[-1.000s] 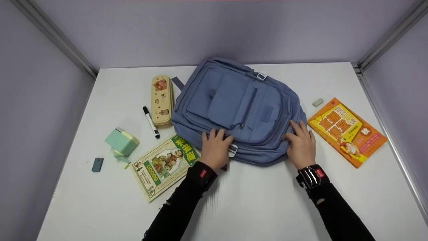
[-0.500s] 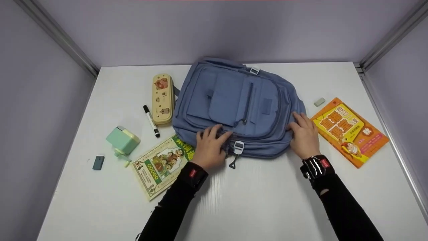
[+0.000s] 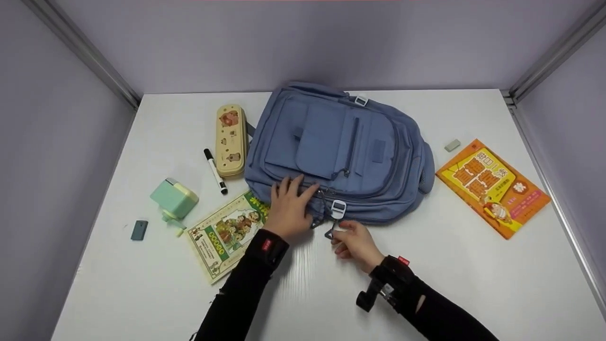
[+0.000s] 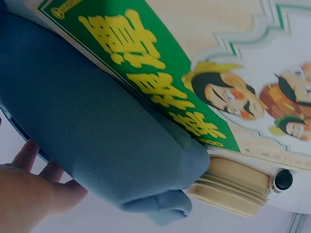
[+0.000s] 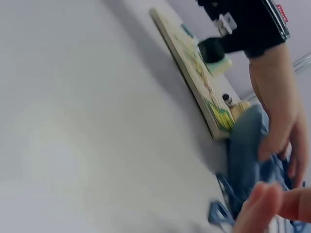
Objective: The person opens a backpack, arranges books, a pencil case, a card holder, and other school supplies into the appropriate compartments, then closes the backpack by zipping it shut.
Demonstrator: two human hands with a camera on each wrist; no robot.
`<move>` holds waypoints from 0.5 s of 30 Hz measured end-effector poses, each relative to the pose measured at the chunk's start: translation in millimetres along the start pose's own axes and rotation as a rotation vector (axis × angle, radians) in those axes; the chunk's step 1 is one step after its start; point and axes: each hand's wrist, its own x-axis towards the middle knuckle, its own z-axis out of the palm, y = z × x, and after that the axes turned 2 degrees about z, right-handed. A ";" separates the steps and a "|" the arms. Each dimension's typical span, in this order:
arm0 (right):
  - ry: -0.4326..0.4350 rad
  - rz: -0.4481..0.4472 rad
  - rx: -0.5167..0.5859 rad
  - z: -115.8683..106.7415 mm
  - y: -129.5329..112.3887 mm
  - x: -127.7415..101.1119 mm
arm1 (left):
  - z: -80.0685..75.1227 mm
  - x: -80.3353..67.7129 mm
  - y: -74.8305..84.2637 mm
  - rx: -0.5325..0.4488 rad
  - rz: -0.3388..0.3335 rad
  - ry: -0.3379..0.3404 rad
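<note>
A blue backpack (image 3: 326,142) lies on the table with its pocketed front upward. My left hand (image 3: 289,208) rests on its near side, fingers spread over the fabric by the zipper; in the left wrist view those fingers (image 4: 36,162) touch the bag's side. My right hand (image 3: 358,244) is at the near edge, just below a white buckle (image 3: 338,209). Its loosely bent fingertips are right beside a dark triangular strap loop (image 3: 329,234). In the right wrist view the blurred fingers (image 5: 260,206) appear close to that loop, with nothing seen gripped.
A green-bordered book (image 3: 227,237) lies left of my left hand, partly under the backpack. Beyond it are a marker (image 3: 215,171), a yellow pencil case (image 3: 229,139), a green pencil sharpener (image 3: 174,198) and a dark eraser (image 3: 139,230). At right are an orange book (image 3: 492,187) and a pale eraser (image 3: 452,145).
My right hand has left the backpack's right end and moved left and nearer, to the strap loop. My left hand has slid slightly left. The backpack shifted a little away from me earlier on.
</note>
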 end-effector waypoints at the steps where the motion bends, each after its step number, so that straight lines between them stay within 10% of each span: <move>1: -0.017 0.015 0.043 4.7 1.2 0.9 | 2.0 -0.2 1.7 0.011 0.003 0.003; 6: -0.048 0.030 0.217 19.5 5.3 8.3 | 11.6 -1.9 10.4 0.062 -0.001 0.000; 15: 0.052 -0.004 0.157 -2.9 8.6 11.0 | 18.6 -1.4 15.6 0.145 -0.012 0.006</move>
